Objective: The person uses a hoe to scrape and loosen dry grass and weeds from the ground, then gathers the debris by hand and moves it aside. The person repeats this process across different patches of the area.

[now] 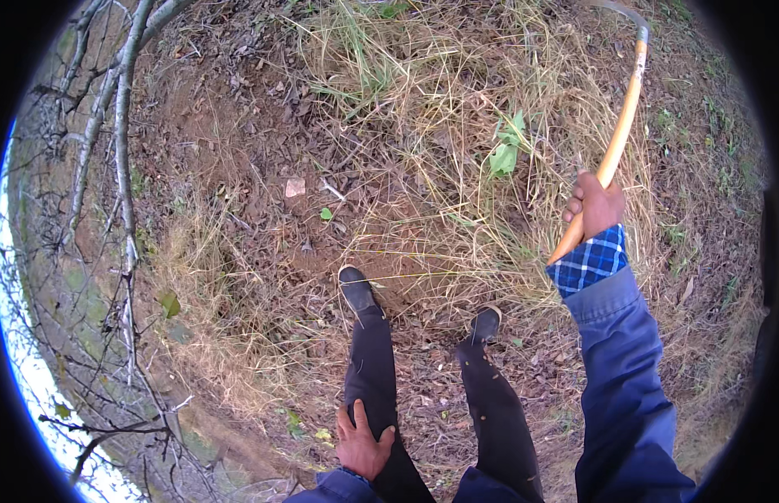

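Note:
My right hand (598,202) is closed around the long wooden handle of a sickle (623,116). The sickle's curved metal blade (628,14) points left at the top of the picture, and its tip is cut off by the rim. Below the tool lies dry, flattened grass (452,113) with some green blades in it. My left hand (364,445) rests on the left leg of my dark trousers (372,371), around the knee, fingers spread and holding nothing. My dark shoes (356,290) stand on the grassy soil.
Bare grey tree branches (124,126) rise along the left side. A broad green leaf (505,154) lies in the grass, left of the handle. Brown leaf litter (251,94) covers the soil ahead, with a pale stone (295,187) and a short twig (331,190) on it.

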`<action>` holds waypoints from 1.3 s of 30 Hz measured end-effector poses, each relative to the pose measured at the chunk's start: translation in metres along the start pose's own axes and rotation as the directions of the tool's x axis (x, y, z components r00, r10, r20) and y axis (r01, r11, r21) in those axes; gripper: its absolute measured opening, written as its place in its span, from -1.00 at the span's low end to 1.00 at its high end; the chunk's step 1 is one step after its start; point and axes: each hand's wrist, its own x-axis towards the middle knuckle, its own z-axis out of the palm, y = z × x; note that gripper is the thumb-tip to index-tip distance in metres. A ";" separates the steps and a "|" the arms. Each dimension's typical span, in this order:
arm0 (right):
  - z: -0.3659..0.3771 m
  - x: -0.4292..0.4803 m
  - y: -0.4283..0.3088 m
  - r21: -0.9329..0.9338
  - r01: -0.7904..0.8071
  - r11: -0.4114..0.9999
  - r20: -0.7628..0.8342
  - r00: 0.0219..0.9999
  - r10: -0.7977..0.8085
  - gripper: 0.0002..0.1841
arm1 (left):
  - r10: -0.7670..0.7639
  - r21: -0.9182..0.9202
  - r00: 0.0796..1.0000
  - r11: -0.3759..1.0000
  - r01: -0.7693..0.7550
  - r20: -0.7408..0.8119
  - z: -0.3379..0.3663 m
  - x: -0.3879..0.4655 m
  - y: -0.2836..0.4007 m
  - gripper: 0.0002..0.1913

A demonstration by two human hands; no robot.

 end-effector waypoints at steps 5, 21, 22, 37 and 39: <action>0.146 0.071 -0.002 0.031 -0.035 0.999 0.148 0.988 0.030 -0.81 | -0.057 0.013 0.998 0.998 0.057 0.041 -0.013 0.016 -0.020 -0.11; 0.110 -0.080 0.143 -0.624 -0.135 0.769 0.470 0.721 0.508 -0.80 | 0.020 0.029 0.998 0.999 -0.021 0.057 -0.029 0.039 -0.044 -0.16; 0.080 -0.093 0.140 -0.699 -0.033 0.714 0.454 0.750 0.480 -0.79 | 0.026 0.043 0.998 0.999 -0.028 0.055 -0.028 0.039 -0.044 -0.17; -0.097 -0.161 0.128 -0.832 0.487 0.264 0.554 0.740 0.382 -0.68 | 0.079 0.062 0.997 0.995 -0.078 -0.005 0.009 0.026 -0.040 -0.19; -0.099 -0.173 0.125 -0.874 0.415 0.252 0.484 0.787 0.383 -0.68 | 0.052 0.067 0.998 0.996 -0.053 0.019 0.010 0.027 -0.037 -0.19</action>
